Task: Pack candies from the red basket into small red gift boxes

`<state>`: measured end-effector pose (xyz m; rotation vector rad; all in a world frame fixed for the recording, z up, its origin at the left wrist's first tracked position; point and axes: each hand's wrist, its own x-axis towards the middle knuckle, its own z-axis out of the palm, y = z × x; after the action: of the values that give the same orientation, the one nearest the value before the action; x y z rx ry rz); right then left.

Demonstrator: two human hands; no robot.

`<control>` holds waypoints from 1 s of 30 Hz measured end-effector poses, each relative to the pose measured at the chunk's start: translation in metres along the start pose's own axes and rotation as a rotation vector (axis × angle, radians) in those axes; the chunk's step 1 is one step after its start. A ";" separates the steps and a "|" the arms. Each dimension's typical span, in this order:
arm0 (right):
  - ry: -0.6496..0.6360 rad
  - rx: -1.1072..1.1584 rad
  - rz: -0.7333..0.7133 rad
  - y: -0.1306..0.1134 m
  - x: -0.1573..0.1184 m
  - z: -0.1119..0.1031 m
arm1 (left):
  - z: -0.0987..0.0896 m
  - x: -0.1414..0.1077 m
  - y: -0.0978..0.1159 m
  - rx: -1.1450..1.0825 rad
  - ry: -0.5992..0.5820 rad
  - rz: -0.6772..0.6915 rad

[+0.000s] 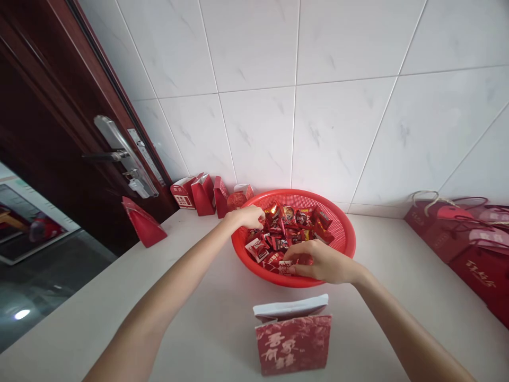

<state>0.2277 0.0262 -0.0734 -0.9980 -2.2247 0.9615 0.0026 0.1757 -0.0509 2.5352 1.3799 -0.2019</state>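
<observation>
Basket (348,239): red and round, placed on the bench (191,323) by the wall (258,53).
Sweets (288,233): heaped inside the basket in shiny wrappers.
Left hand (250,216): held over the left rim, near the sweets. Its grip was curled, but whether anything was pinched could not be told.
Right hand (318,260): held over the front rim. Its fingers were bent round a red and white packet (285,267), but whether it was pinched tight could not be told.
Big box (294,345): stood in front of the basket, its top left open.
Small boxes (203,195): lined up left of the basket.
Bags (477,265): grouped at the right.
</observation>
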 end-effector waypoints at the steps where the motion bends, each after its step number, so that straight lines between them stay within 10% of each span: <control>1: 0.000 -0.006 -0.007 0.001 0.000 0.000 | 0.002 0.005 0.001 0.016 -0.022 -0.008; 17: 0.065 0.014 0.064 0.001 0.001 0.001 | 0.009 0.016 0.021 -0.094 -0.209 0.002; 30: 0.506 0.370 0.265 0.014 0.004 -0.004 | -0.010 -0.012 0.029 -1.211 -0.050 0.221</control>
<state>0.2337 0.0379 -0.0813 -1.2142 -1.4649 1.0436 0.0202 0.1538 -0.0342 1.5835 0.7673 0.4720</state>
